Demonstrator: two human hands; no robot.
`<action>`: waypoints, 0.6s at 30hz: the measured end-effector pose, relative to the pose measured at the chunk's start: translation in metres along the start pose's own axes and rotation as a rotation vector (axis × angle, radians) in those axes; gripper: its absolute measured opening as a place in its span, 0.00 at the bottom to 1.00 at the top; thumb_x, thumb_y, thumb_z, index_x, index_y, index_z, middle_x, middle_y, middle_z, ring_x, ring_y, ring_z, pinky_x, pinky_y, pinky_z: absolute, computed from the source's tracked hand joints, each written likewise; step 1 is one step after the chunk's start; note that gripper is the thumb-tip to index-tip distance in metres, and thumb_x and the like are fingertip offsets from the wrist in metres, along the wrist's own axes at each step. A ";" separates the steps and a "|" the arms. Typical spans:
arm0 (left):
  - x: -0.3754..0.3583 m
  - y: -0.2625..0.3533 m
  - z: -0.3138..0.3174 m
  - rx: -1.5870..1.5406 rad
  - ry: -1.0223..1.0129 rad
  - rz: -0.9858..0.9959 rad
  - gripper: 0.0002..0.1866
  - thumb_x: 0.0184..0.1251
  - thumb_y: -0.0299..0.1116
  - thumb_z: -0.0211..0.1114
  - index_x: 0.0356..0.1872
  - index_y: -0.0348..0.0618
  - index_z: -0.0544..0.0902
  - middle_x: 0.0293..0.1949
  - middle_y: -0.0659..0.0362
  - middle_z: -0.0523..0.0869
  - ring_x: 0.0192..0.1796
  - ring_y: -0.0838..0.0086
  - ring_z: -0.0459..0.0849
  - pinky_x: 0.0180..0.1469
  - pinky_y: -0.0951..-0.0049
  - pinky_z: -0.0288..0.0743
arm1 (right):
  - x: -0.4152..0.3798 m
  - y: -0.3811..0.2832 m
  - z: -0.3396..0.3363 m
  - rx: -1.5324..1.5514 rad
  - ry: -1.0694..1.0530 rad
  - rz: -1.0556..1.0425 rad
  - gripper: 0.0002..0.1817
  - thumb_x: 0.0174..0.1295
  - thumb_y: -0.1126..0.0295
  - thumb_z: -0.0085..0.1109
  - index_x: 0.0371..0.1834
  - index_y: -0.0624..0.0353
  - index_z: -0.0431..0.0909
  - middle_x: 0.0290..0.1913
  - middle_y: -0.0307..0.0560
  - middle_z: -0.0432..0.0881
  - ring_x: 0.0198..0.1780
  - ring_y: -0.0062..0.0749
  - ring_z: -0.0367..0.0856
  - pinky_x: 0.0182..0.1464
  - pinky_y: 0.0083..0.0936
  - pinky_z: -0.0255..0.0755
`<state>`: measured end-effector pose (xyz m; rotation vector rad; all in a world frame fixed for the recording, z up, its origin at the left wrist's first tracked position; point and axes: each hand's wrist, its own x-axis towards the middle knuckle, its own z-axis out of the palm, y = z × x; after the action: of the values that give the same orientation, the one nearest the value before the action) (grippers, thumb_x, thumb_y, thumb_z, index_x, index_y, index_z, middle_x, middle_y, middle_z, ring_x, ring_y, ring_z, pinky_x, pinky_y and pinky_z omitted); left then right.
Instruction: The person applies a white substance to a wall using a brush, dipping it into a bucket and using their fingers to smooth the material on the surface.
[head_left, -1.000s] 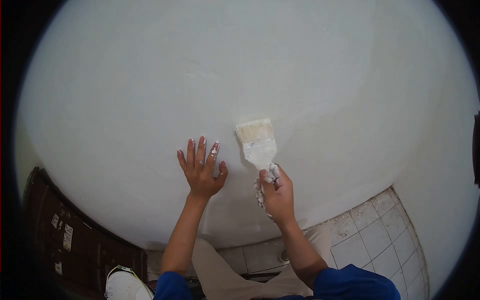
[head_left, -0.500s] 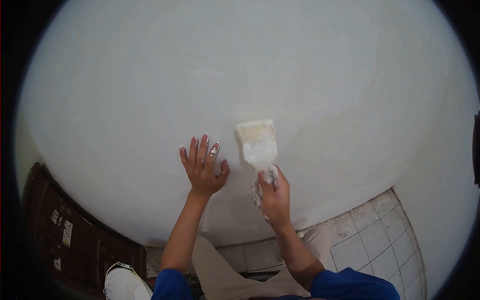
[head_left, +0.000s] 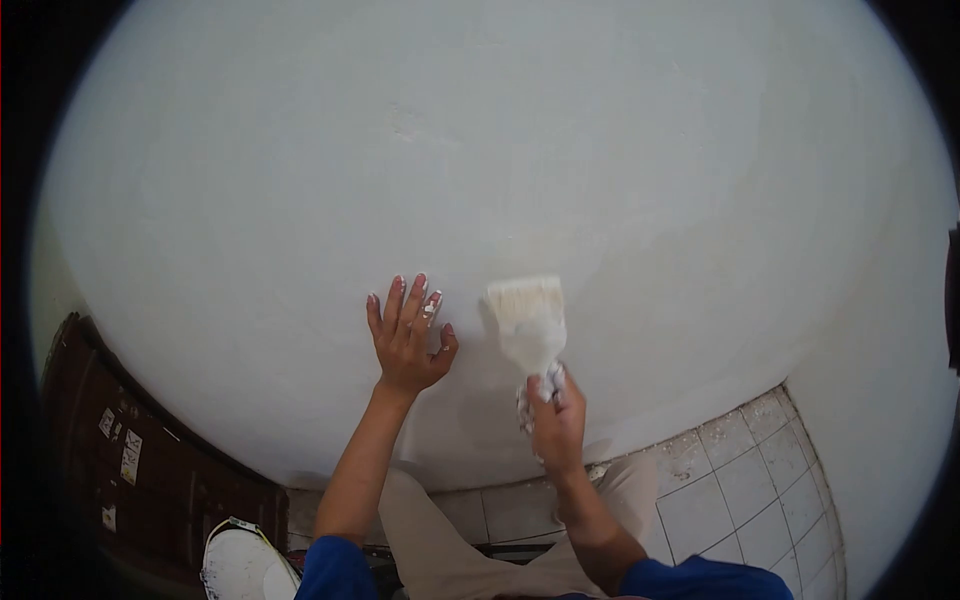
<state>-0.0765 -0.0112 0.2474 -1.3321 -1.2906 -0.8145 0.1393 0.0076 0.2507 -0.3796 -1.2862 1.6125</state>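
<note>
A wide paintbrush [head_left: 530, 322], caked in white paint, is held by its handle in my right hand [head_left: 558, 425], whose fingers are smeared with paint. Its pale bristles point up and lie against or very close to the white wall [head_left: 640, 180]. To the left of the brush, my left hand [head_left: 408, 345] rests on the wall with its fingers spread. White paint marks its fingertips, and it holds nothing.
A dark brown wooden panel with stickers [head_left: 130, 460] leans at the lower left. In front of it stands a white bucket [head_left: 245, 565]. Paint-spotted floor tiles [head_left: 715, 500] run along the wall's foot, and another wall [head_left: 880, 420] rises at the right.
My right hand has drawn the paintbrush down the wall and slightly right. My left hand stays spread in nearly the same place.
</note>
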 end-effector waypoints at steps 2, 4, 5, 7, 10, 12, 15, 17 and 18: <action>-0.001 -0.001 0.000 0.001 -0.006 -0.001 0.28 0.54 0.34 0.61 0.59 0.44 0.70 0.65 0.50 0.71 0.71 0.50 0.61 0.72 0.46 0.39 | 0.023 -0.012 0.005 0.043 -0.020 -0.021 0.10 0.71 0.64 0.49 0.42 0.60 0.72 0.22 0.30 0.68 0.19 0.09 0.61 0.19 0.13 0.56; -0.001 -0.001 0.000 0.005 -0.010 0.000 0.28 0.54 0.34 0.61 0.59 0.44 0.70 0.65 0.50 0.71 0.71 0.50 0.61 0.72 0.46 0.39 | 0.031 -0.006 0.004 0.050 -0.012 0.000 0.10 0.71 0.64 0.49 0.41 0.59 0.72 0.22 0.29 0.68 0.19 0.09 0.60 0.19 0.13 0.55; 0.000 -0.001 0.000 0.005 -0.009 -0.002 0.28 0.54 0.34 0.61 0.59 0.44 0.70 0.65 0.50 0.71 0.71 0.50 0.61 0.72 0.46 0.39 | 0.036 0.011 0.003 0.038 0.006 0.033 0.10 0.71 0.63 0.49 0.40 0.59 0.72 0.21 0.29 0.68 0.18 0.10 0.60 0.18 0.13 0.55; -0.001 -0.001 0.000 0.012 -0.005 -0.003 0.27 0.54 0.34 0.60 0.59 0.44 0.70 0.65 0.50 0.71 0.71 0.51 0.61 0.72 0.46 0.39 | 0.027 0.024 0.001 0.071 0.030 0.150 0.10 0.70 0.63 0.50 0.38 0.59 0.73 0.21 0.29 0.68 0.17 0.10 0.60 0.18 0.14 0.55; 0.000 -0.002 0.000 0.008 0.004 0.002 0.27 0.55 0.35 0.59 0.59 0.45 0.70 0.65 0.50 0.71 0.71 0.51 0.61 0.72 0.46 0.40 | -0.006 0.033 -0.007 0.136 0.072 0.367 0.09 0.70 0.64 0.51 0.37 0.58 0.74 0.20 0.29 0.68 0.16 0.11 0.61 0.16 0.15 0.54; -0.001 -0.002 0.000 0.010 -0.002 0.002 0.27 0.55 0.35 0.59 0.59 0.45 0.70 0.65 0.50 0.71 0.71 0.51 0.61 0.72 0.46 0.40 | -0.018 0.033 -0.016 0.091 0.136 0.459 0.08 0.69 0.65 0.52 0.37 0.58 0.74 0.20 0.30 0.68 0.16 0.12 0.61 0.15 0.16 0.54; -0.001 -0.004 0.004 0.014 0.010 0.004 0.27 0.55 0.35 0.59 0.59 0.45 0.70 0.65 0.50 0.71 0.71 0.51 0.61 0.72 0.46 0.40 | -0.012 0.004 -0.011 0.206 0.127 0.322 0.08 0.68 0.66 0.54 0.37 0.59 0.74 0.20 0.31 0.68 0.16 0.11 0.60 0.16 0.15 0.54; -0.001 -0.003 0.003 0.017 0.006 0.003 0.27 0.55 0.34 0.59 0.59 0.45 0.70 0.65 0.50 0.71 0.71 0.51 0.61 0.73 0.46 0.39 | 0.006 -0.016 0.000 0.216 0.059 0.171 0.09 0.68 0.65 0.54 0.36 0.59 0.74 0.20 0.31 0.68 0.16 0.11 0.61 0.16 0.15 0.54; 0.000 -0.003 0.003 0.021 0.002 0.003 0.27 0.55 0.34 0.59 0.59 0.45 0.70 0.65 0.50 0.71 0.71 0.51 0.61 0.73 0.46 0.39 | 0.014 -0.022 0.006 0.223 0.026 0.094 0.09 0.68 0.65 0.54 0.36 0.59 0.73 0.20 0.31 0.68 0.16 0.11 0.61 0.16 0.15 0.54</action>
<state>-0.0798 -0.0091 0.2476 -1.3164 -1.2923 -0.7983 0.1394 0.0152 0.2763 -0.3258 -1.0688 1.8033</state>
